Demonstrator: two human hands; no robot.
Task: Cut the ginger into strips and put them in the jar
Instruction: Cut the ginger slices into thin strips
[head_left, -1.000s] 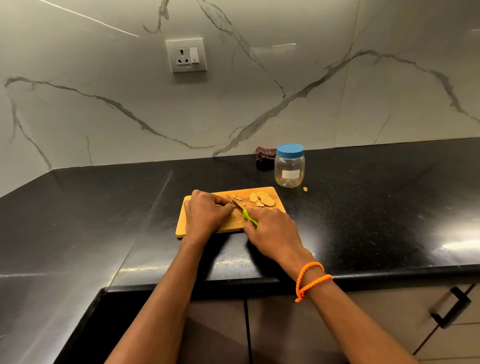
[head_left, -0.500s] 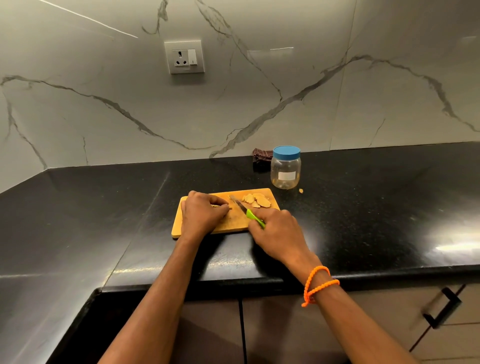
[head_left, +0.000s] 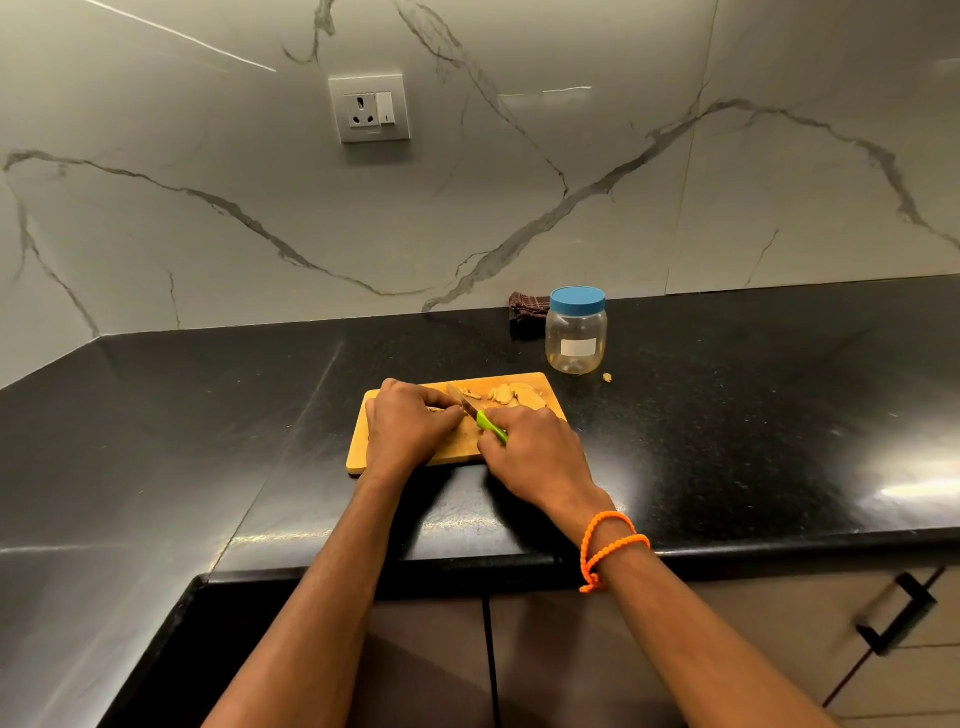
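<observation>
Two hands on cutting board (head_left: 363, 447), right hand (head_left: 535, 452) gripping knife (head_left: 475, 413), left hand (head_left: 408, 431) fingers curled on ginger (head_left: 435, 409)

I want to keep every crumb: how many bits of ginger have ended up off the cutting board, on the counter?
1. One small ginger bit lies on the black counter, just right of the jar base, beyond the cutting board. Others may be hidden behind the hands or jar.

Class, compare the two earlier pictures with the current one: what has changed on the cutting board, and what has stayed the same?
Little moved. The right hand keeps gripping the green-handled knife, blade still beside the left hand, which stays curled on the ginger piece being cut. The ginger slices, cutting board and lidded jar stayed put; only the camera shifted.
</observation>
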